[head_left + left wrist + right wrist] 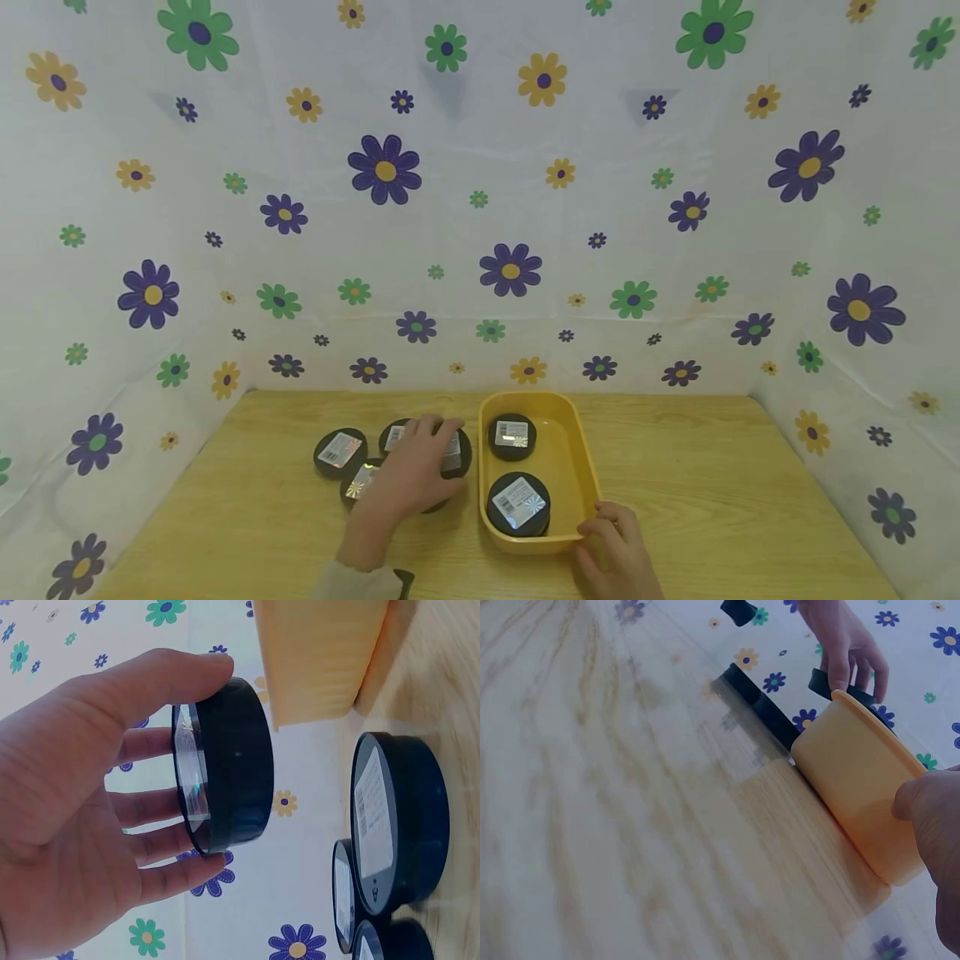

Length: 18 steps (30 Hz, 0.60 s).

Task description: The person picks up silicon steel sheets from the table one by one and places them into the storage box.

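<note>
My left hand (408, 483) holds a round black container (240, 765) with a pale label on its flat face. In the left wrist view the thumb and fingers grip its edge, and it is lifted off the table, left of the yellow tray (567, 467). At the tray's near right corner, my right hand (618, 554) pinches the rim. Two black containers, one at the far end (512, 450) and one at the near end (517, 504), lie label up in the tray's left side. The near one seems to have another beneath it.
Several more black labelled containers (341, 452) lie on the wooden table (697, 475) left of the tray, partly hidden by my left hand and forearm. A white cloth (450, 225) with printed flowers hangs along the back and both sides of the table.
</note>
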### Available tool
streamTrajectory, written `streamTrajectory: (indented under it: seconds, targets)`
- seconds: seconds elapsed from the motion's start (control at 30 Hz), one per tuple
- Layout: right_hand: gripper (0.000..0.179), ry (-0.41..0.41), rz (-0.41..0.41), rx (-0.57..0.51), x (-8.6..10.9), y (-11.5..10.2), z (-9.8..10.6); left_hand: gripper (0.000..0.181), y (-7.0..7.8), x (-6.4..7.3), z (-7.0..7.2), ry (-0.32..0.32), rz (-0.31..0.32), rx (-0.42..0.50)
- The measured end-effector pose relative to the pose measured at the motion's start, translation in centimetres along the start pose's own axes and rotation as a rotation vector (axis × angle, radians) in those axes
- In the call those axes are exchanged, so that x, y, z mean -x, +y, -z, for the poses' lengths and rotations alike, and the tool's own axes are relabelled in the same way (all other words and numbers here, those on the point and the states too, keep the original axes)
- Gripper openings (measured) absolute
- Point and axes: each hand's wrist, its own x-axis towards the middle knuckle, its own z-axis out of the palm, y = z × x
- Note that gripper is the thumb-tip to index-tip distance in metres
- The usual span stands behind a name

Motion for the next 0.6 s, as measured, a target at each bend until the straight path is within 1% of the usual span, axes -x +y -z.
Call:
streamTrajectory:
  seconds: [0.07, 0.17, 0.37, 0.53, 0.6]
  targets:
    - [0.040, 0.004, -0.002, 0.000, 0.1, -0.1, 0.0, 0.078, 0.1, -0.3, -0.2, 0.014, -0.019, 0.007]
    - [0.039, 0.014, -0.007, -0.014, 0.1, -0.2, -0.1, 0.076, 0.2, -0.7, -0.5, 0.052, -0.048, 0.016]
    - [0.039, 0.013, -0.005, -0.025, -0.1, -0.2, -0.1, 0.074, 0.9, -1.5, -0.5, 0.091, -0.065, 0.043]
    - [0.039, 0.034, 0.034, -0.007, -0.1, 0.1, -0.3, 0.076, 1.6, -2.9, -0.7, 0.103, -0.097, 0.048]
    - [0.039, 0.032, 0.035, -0.016, -0.1, 0.2, -0.4, 0.078, 1.9, -3.4, -0.9, 0.099, -0.111, 0.042]
